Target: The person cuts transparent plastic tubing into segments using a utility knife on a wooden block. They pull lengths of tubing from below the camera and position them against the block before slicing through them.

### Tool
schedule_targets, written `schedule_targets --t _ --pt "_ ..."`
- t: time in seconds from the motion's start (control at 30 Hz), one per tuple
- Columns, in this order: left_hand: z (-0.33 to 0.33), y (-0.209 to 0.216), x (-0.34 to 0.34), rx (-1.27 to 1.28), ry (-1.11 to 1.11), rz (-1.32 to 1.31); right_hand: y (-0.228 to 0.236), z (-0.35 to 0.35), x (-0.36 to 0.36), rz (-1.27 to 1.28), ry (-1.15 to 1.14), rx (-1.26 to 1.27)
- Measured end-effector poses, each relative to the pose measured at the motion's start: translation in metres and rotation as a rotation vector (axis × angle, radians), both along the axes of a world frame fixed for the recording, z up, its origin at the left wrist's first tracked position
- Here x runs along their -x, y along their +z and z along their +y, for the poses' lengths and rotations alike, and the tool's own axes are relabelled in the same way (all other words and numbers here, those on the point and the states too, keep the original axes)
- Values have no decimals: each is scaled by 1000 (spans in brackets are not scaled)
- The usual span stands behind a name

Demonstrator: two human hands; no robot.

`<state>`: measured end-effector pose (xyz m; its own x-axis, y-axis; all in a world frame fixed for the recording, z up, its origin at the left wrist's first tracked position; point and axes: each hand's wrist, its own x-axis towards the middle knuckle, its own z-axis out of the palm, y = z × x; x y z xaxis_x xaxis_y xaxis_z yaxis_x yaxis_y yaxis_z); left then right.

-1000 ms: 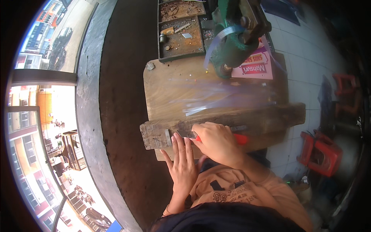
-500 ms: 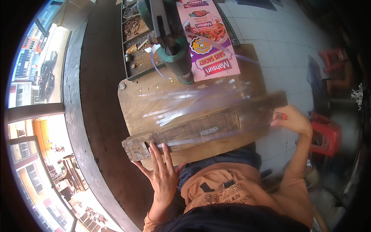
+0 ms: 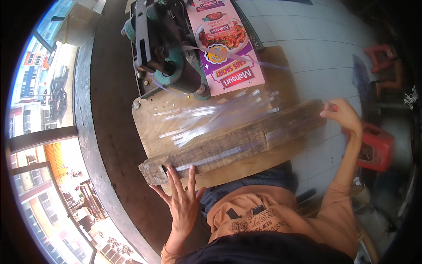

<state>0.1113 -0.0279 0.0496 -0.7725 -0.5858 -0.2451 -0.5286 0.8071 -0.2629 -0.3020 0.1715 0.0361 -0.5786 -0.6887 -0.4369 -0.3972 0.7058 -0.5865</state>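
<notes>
My left hand (image 3: 180,200) lies with its fingers spread. Its fingertips rest near the left end of a long wooden beam (image 3: 228,143), on the end of a thin clear plastic strip (image 3: 215,157) that runs rightward along the beam. Beyond the beam's right end, my right hand (image 3: 345,116) is closed round a small red thing, mostly hidden by the fingers; its kind does not show. Whether the strip reaches the right hand is too blurred to tell. Several loose clear strips (image 3: 193,132) lie in a pile on the wooden board (image 3: 147,127) behind the beam.
Behind the pile stand a green-and-black metal machine (image 3: 176,70) and a pink printed carton sheet (image 3: 228,57). A purple ribbon (image 3: 268,65) crosses the sheet. To the right are a red plastic stool (image 3: 378,145) and tiled floor (image 3: 316,53). A dark ledge (image 3: 112,132) runs along the left.
My right hand has moved right and slightly away, past the beam's end, still closed. My left fingertips stay on the beam. The view has shifted a little.
</notes>
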Motion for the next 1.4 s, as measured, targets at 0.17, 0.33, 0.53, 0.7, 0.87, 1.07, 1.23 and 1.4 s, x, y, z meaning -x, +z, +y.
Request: schedule_targets --t 0.17,0.33,0.53,0.7,0.87,1.07,1.23,1.4 --pt "-2 -1 2 -71 10 55 -2 -3 5 -11 43 -37" --pt "-1 0 7 -51 11 65 2 -8 5 17 81 -91" --pt "-9 12 14 53 -77 -11 2 -9 2 57 74 -76" --pt "-7 22 21 24 -43 -31 19 -18 -4 43 47 -187" --pt "15 14 71 -171 -131 127 11 -13 -4 100 64 -104" --pt "30 -45 137 -243 -604 295 13 -16 -5 76 61 -105" --pt "29 -46 137 -257 -601 295 12 -14 -4 119 47 -218" --pt "21 -44 122 -222 -584 259 17 -15 -16 285 -90 -201"
